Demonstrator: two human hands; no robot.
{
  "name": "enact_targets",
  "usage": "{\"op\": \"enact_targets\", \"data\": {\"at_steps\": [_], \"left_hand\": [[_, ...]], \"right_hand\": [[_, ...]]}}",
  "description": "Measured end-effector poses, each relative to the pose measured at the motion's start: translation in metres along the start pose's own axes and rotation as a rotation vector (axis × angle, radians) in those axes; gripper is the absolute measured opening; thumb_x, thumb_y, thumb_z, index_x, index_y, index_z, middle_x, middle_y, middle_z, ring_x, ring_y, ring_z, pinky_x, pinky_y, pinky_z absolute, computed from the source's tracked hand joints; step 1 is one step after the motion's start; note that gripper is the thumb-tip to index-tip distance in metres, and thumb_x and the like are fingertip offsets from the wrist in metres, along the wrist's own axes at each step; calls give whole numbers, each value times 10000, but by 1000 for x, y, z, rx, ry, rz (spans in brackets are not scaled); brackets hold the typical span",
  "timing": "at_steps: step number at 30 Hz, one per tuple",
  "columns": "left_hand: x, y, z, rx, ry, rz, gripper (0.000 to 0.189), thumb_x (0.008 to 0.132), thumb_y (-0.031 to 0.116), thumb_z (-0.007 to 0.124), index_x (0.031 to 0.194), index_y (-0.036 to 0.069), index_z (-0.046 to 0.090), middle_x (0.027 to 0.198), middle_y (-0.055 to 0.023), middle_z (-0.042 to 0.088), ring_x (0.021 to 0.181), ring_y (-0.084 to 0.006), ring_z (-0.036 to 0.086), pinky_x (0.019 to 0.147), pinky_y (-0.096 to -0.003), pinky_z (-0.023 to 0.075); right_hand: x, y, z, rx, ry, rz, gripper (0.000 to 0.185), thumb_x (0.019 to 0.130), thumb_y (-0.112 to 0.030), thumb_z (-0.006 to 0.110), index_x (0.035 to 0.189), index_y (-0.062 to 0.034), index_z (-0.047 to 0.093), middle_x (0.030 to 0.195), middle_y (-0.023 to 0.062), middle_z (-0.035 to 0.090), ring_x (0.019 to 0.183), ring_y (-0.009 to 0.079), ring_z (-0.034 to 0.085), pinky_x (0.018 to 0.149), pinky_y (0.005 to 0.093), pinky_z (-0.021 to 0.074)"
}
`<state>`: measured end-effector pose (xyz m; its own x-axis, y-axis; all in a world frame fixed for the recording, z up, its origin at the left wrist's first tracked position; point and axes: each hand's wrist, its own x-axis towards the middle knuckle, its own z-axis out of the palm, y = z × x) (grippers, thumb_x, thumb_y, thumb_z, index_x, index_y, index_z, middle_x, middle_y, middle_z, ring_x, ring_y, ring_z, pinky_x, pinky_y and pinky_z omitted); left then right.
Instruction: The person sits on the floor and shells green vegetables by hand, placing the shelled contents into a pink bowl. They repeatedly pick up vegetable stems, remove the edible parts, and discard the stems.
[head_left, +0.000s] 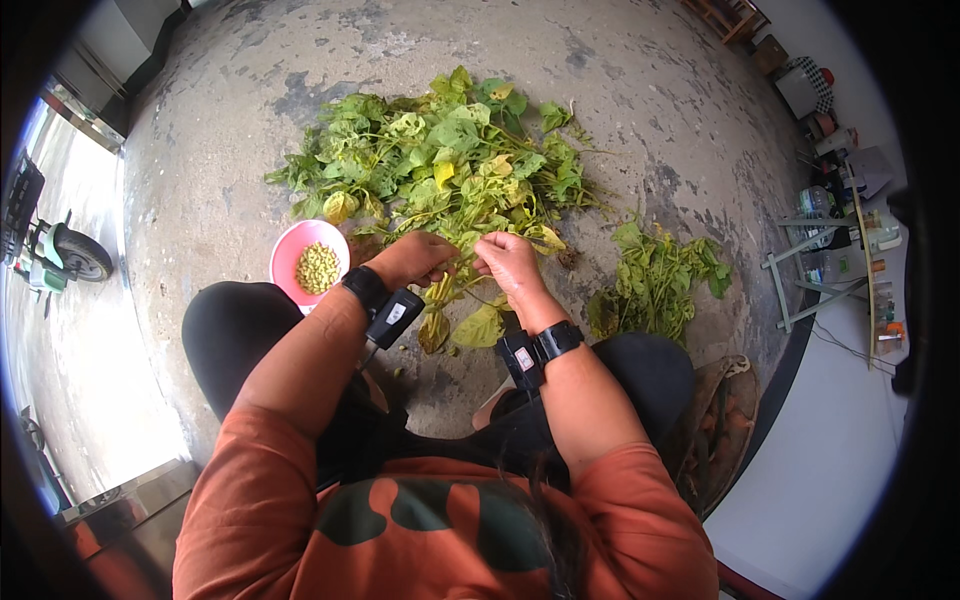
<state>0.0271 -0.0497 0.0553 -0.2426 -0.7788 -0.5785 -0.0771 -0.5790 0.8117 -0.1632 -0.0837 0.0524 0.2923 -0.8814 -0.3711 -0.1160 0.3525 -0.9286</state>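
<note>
My left hand (418, 259) is curled with its fingertips on a small pale green plant piece, probably a pod, partly hidden by the fingers. Facing it a short gap away, my right hand (511, 261) has thumb and fingers pinched together; whether anything is between them is too small to tell. Below the hands, stems and a yellow-green leaf (480, 327) lie over the floor between my feet. Beyond them spreads a large heap of leafy bean plants (450, 150), some leaves yellowed. Left of my left wrist stands a pink bowl (283, 255) with shelled green beans (318, 268) inside.
A smaller pile of bean plants (660, 277) lies by my right knee. Right of that knee is a worn basket-like container (724, 427). A folding-leg table (862, 262) with bottles stands at the right wall. Outside the left doorway, a wheeled vehicle (75, 251) is parked.
</note>
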Motion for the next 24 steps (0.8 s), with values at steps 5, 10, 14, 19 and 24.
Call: {"op": "enact_targets", "data": {"at_steps": [5,10,14,19,24], "left_hand": [[2,-5,-3,-40,-6,19,249,904,231,558,905,-2,643,669,-12,566,515,-77,471,433,-220,372],[4,-7,-3,192,108,17,264,881,155,530,1058,1,651,750,-26,599,549,-80,486,435,-220,364],[4,-5,-1,207,169,8,247,877,138,512,1016,13,674,772,-18,608,586,-79,505,448,-223,383],[-4,-5,-22,116,257,101,254,875,110,499,1013,18,691,775,-15,610,616,-80,518,464,-231,407],[-27,-6,-82,577,566,253,249,795,47,522,948,48,719,802,-151,687,717,-214,662,640,-339,518]], "right_hand": [[0,-2,2,24,35,-35,115,834,-109,670,843,4,650,720,11,640,612,73,596,545,217,471],[0,1,7,14,-12,-100,109,823,-86,669,849,18,648,726,15,641,619,68,586,561,219,468],[-2,3,12,16,-35,-157,105,812,-70,667,850,26,648,739,26,649,629,74,590,571,219,470],[1,-5,0,61,93,-18,97,854,-131,639,850,-34,644,751,10,630,646,91,607,596,230,486],[12,-10,-9,253,229,55,166,817,-187,669,856,-29,637,732,31,637,613,110,612,561,237,476]]}}
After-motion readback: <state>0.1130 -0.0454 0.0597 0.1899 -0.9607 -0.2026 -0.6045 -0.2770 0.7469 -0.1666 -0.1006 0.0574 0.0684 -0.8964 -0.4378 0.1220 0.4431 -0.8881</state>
